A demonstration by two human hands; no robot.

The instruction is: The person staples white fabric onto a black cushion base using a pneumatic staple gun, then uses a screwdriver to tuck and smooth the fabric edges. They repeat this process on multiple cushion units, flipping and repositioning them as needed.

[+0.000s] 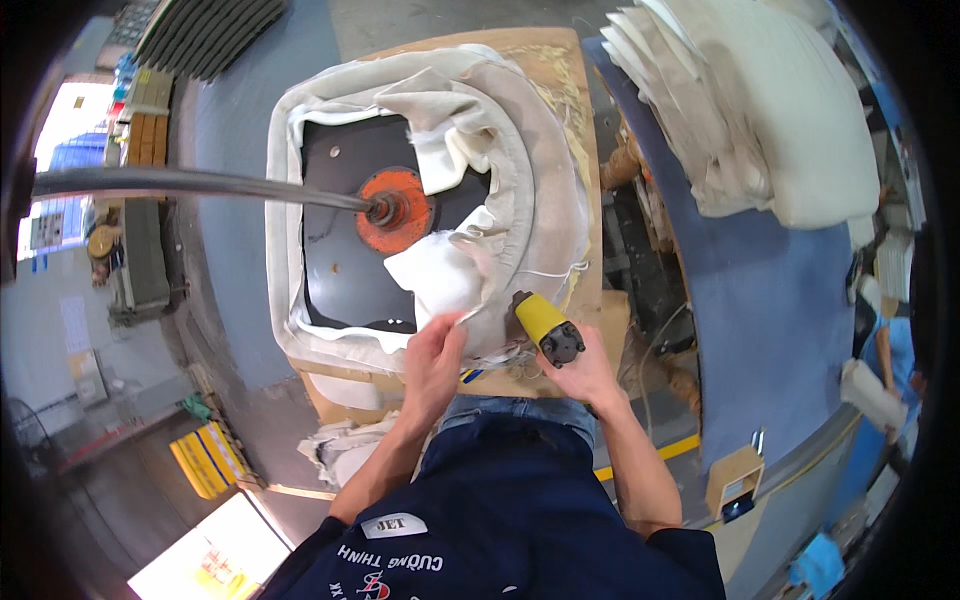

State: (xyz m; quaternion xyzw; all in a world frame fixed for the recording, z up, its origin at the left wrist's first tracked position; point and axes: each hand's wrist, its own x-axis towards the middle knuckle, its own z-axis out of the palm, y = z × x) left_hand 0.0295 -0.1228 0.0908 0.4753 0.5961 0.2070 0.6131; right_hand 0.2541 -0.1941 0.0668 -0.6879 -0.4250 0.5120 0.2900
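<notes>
Pinching the edge of the beige cloth cover (pixel 520 190), the left hand (pixel 435 352) has its thumb and fingers drawn narrow here in my head view, right at the near side of the work. Across from it, the right hand (pixel 583 368) is wrapped around a yellow and black tool (pixel 541 316), and I've got its dark nose angled forward and inward over the cover; whether the nose touches the cloth, I can't tell from up here. The cover itself lies just ahead of both hands, bunched into folds on its right and running in a border around a black panel (pixel 345 235), which sits ahead of the left hand and off to its left. A loose white flap (pixel 435 272) lies over the panel's near corner, just beyond the left fingertips. Farther forward, an orange disc (pixel 368 232) sits on the panel, and a metal rod (pixel 200 182) comes in from the left to meet its middle. A thin white string (pixel 550 273) lies on the cloth just ahead of the tool. Under it all I see a wooden board (pixel 550 45), showing past the far edge of the cover. Well off to the right of the right hand there's a blue table (pixel 765 320), with a stack of pale cloth (pixel 800 120) at its far end.
</notes>
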